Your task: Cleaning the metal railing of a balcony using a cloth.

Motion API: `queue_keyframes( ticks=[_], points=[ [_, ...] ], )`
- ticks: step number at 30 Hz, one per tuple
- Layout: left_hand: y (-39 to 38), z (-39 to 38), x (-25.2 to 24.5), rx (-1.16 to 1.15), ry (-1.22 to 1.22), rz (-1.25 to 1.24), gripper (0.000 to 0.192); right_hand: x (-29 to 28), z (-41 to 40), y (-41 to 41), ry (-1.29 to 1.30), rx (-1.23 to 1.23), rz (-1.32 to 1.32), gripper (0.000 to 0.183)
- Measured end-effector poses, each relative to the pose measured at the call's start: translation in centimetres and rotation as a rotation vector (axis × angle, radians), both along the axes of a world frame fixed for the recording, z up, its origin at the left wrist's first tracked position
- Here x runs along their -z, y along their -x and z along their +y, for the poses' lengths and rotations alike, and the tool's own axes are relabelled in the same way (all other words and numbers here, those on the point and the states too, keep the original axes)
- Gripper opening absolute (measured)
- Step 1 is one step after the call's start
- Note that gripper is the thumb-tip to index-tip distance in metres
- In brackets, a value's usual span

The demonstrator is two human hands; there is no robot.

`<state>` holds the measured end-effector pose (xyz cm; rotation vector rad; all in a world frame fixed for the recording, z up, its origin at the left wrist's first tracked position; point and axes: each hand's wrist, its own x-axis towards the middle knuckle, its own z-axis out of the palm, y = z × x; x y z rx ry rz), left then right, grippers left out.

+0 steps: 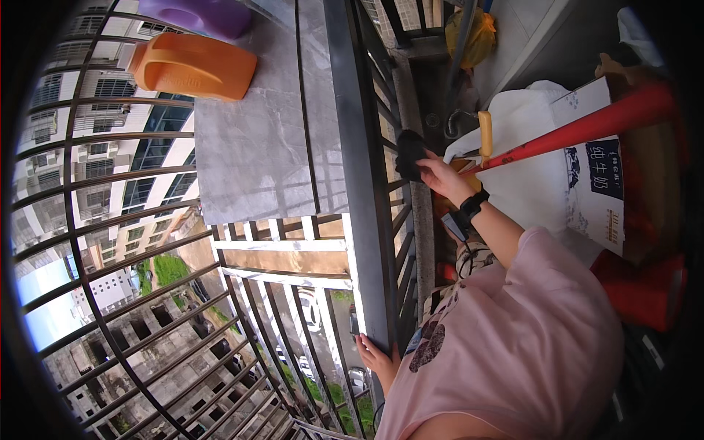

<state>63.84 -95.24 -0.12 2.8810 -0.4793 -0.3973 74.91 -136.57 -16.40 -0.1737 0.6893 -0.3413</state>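
My right hand (437, 173), with a black band on the wrist, grips a dark cloth (411, 155). The cloth lies against the upright bars on the inner side of a dark metal railing (363, 165). Lower in the view, my left hand (377, 356) holds the top rail, its fingers bent over the outer edge. Outside the railing is a grey marble-look slab (258, 159). An orange plastic jug (195, 66) lies on its side there, beside a purple plastic bottle (203, 16) cut off by the frame's edge.
Window-cage bars (137, 225) enclose the outer side, with buildings and parked cars beyond. Near my right arm are a red pole (577, 129), a yellow handle (485, 135), a white sack (517, 181) and a printed carton (594, 187). A yellow plastic bag (472, 38) sits farther off.
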Motion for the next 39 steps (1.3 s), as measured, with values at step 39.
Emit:
queue_keyframes(
  ticks=[39],
  points=[
    [19.2, 10.9, 1.2, -0.505, -0.323, -0.609, 0.057, 1.6, 15.4, 6.7, 1.410, -0.637, 0.110, 0.078]
  ],
)
